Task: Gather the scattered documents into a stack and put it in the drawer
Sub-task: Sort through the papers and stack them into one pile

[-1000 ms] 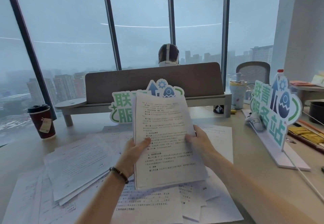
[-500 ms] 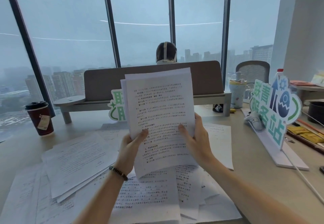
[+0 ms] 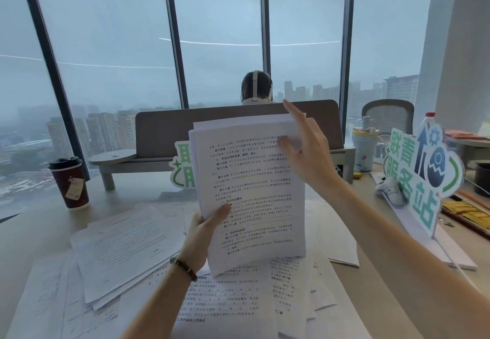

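Observation:
A stack of printed documents stands upright above the desk, its lower edge near the papers below. My left hand grips its lower left edge, thumb on the front page. My right hand is raised at the stack's upper right corner, fingers straight, thumb touching the top page. Several loose documents lie scattered on the desk underneath and to the left. No drawer is in view.
A dark red paper coffee cup stands at the left. A green-and-white sign stands on the right, another behind the stack. A desk divider runs across the back, with a person behind it. A tumbler sits at the right.
The stack has been lifted higher and stood upright. My right hand let go of its right edge and moved up to the top right corner. My left hand keeps its grip.

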Action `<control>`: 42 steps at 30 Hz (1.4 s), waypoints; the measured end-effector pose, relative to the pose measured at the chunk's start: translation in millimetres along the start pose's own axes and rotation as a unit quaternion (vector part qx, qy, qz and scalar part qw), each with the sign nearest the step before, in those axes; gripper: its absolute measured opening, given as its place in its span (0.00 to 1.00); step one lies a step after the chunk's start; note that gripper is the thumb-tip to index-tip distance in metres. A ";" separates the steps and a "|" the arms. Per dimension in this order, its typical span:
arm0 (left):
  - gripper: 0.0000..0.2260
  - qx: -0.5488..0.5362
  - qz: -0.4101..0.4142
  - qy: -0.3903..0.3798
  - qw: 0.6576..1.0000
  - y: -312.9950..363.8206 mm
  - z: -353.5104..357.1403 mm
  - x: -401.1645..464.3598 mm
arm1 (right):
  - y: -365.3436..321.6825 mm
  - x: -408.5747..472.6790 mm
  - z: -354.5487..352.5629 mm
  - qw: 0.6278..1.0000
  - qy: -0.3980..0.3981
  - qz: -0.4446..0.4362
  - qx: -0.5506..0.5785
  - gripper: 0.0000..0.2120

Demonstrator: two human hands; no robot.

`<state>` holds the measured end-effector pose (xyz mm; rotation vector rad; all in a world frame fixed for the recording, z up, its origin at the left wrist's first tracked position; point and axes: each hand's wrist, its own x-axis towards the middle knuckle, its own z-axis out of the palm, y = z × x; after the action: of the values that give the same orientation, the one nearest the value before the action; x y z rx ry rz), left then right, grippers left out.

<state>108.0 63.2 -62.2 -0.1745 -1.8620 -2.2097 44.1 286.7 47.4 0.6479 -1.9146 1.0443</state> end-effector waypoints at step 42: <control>0.15 0.231 -0.266 0.002 0.936 -45.7 -37.9 40.0 | 91.1 -112.6 24.1 0.851 -0.318 0.370 -0.193 0.23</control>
<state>60.1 28.7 -102.6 0.4743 -2.5954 -1.9557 23.9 318.4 -94.6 -0.0336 -2.9958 0.8754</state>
